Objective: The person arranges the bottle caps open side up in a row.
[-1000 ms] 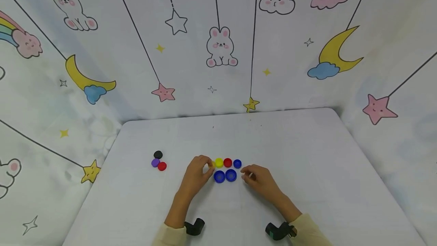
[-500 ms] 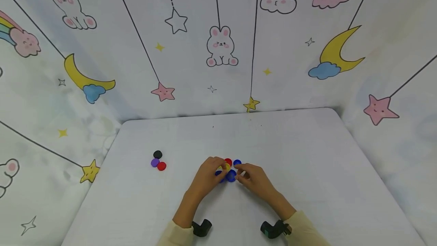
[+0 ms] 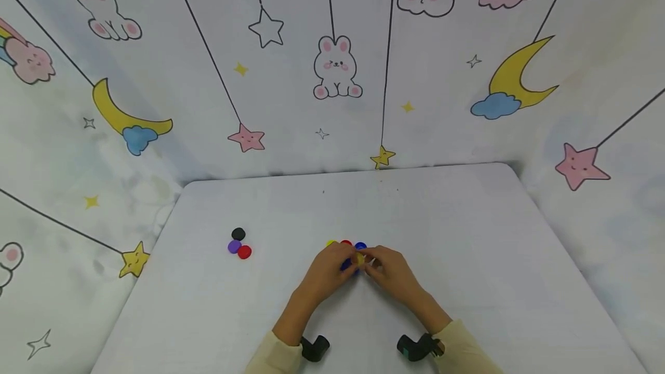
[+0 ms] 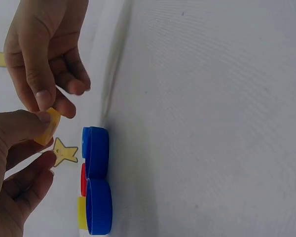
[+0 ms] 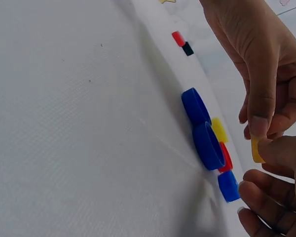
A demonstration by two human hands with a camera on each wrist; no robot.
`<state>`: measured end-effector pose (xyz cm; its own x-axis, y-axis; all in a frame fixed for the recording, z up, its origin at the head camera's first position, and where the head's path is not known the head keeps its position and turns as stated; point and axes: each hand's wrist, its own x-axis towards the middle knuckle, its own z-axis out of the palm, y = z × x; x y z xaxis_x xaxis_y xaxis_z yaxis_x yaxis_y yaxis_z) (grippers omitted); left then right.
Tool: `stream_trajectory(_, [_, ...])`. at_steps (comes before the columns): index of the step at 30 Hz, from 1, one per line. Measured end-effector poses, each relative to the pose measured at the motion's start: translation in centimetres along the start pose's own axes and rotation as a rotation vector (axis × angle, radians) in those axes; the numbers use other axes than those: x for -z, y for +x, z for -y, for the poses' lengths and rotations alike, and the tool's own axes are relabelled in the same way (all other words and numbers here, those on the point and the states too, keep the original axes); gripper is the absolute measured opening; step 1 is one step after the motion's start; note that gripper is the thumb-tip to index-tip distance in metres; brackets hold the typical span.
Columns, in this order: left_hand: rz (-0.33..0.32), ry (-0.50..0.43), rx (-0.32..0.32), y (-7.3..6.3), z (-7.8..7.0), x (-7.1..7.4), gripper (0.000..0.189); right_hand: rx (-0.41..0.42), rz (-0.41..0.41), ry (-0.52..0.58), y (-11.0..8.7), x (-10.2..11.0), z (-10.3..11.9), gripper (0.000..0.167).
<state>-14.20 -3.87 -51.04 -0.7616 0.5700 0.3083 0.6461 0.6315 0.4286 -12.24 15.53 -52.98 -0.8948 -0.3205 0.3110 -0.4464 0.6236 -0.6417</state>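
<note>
Both hands meet over a group of bottle caps in mid-table. My left hand (image 3: 327, 270) pinches a yellow-orange bottle cap (image 4: 50, 128) between thumb and fingers, held above the table. The right hand (image 3: 389, 270) has its thumb and fingertips on the same cap, pinching it from the other side. Under the hands, two large blue caps (image 4: 97, 153) stand side by side, partly hidden in the head view. Behind them are a yellow cap (image 5: 218, 130), a red cap (image 5: 226, 157) and a smaller blue cap (image 5: 229, 186).
Off to the left on the white table (image 3: 457, 218) lie a black cap (image 3: 238, 234), a purple cap (image 3: 235, 246) and a red cap (image 3: 244, 252), close together. A patterned cloth wall (image 3: 291, 108) rises along the table's back edge.
The left hand has carried the yellow-orange cap rightward from the left end of the group, over the blue caps, to the right hand. The right hand has shifted slightly left and now grips it too.
</note>
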Motion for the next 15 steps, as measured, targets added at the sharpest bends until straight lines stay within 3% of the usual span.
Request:
stream_trajectory(6, [-0.024,0.013,-0.019,0.6,-0.1,-0.8,0.017,0.020,-0.018,-0.007,0.2,0.7,-0.4,0.033])
stream_trajectory(15, [-0.014,0.002,0.001,1.1,-0.1,-1.9,0.016,0.046,-0.018,-0.035,0.4,0.7,-1.4,0.039])
